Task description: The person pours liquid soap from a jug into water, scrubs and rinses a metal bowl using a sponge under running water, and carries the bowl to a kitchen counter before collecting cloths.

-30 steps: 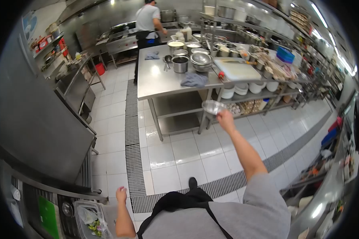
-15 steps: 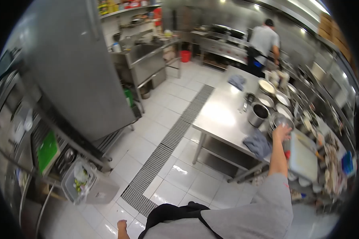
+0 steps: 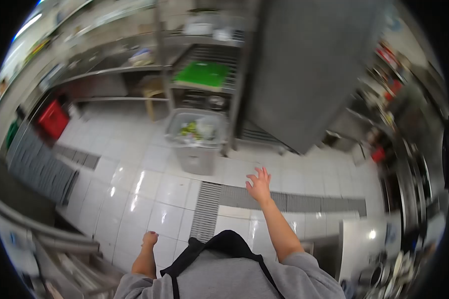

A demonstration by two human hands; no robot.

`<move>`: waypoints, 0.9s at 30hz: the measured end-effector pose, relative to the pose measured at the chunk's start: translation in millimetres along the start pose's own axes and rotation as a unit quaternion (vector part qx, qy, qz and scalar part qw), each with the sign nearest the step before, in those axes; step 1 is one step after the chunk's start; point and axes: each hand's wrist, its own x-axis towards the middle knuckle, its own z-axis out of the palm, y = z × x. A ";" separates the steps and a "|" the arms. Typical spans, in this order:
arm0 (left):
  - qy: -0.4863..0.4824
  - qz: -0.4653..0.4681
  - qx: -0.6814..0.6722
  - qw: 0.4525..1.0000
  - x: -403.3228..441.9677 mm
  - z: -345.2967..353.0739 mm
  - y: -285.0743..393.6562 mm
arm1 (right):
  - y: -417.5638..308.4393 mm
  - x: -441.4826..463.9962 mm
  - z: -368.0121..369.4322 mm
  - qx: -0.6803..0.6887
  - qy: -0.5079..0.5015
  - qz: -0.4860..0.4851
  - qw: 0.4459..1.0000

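My right hand (image 3: 259, 184) is stretched out over the tiled floor with its fingers spread and nothing in it. Lower down on the left, my left hand (image 3: 150, 238) hangs beside my body with its fingers curled in; no object shows in it. Nearest to my right hand stands a grey bin (image 3: 195, 160), up and to its left, with a clear liner and green and yellow scraps inside. Behind the bin, a green board (image 3: 202, 74) lies on a rack shelf.
A tall grey steel cabinet (image 3: 304, 74) stands at the upper right of the bin. A floor drain grate (image 3: 304, 202) crosses the tiles. At lower right is the steel table (image 3: 356, 244) with pots; a red container (image 3: 53, 120) is at far left.
The view has swung left, away from the steel table. My right hand has let go of the metal bowl it held over the table's bowls and has come away with its fingers spread.
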 end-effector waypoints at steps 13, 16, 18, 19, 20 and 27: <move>0.031 -0.190 -0.212 0.958 96.5 -115.0 -83.2 | 24.2 -56.1 268.1 -0.139 -0.635 -0.024 0.760; 0.016 -0.158 -0.207 0.965 151.0 -121.9 -71.0 | -0.6 -1.1 304.6 -0.158 -0.580 0.007 0.799; 0.016 -0.143 -0.194 0.970 194.9 -127.2 -58.0 | -4.1 45.5 362.9 -0.073 -0.515 -0.010 0.854; 0.019 -0.135 -0.190 0.972 218.4 -129.0 -49.5 | -47.5 101.5 346.1 0.059 -0.518 0.095 0.848; 0.001 -0.110 -0.158 0.981 240.1 -132.9 -50.1 | -64.8 130.3 364.2 0.109 -0.420 0.056 0.899; 0.061 -0.168 -0.224 0.958 366.7 -230.7 6.4 | -261.6 398.4 430.6 0.260 -0.386 -0.077 0.882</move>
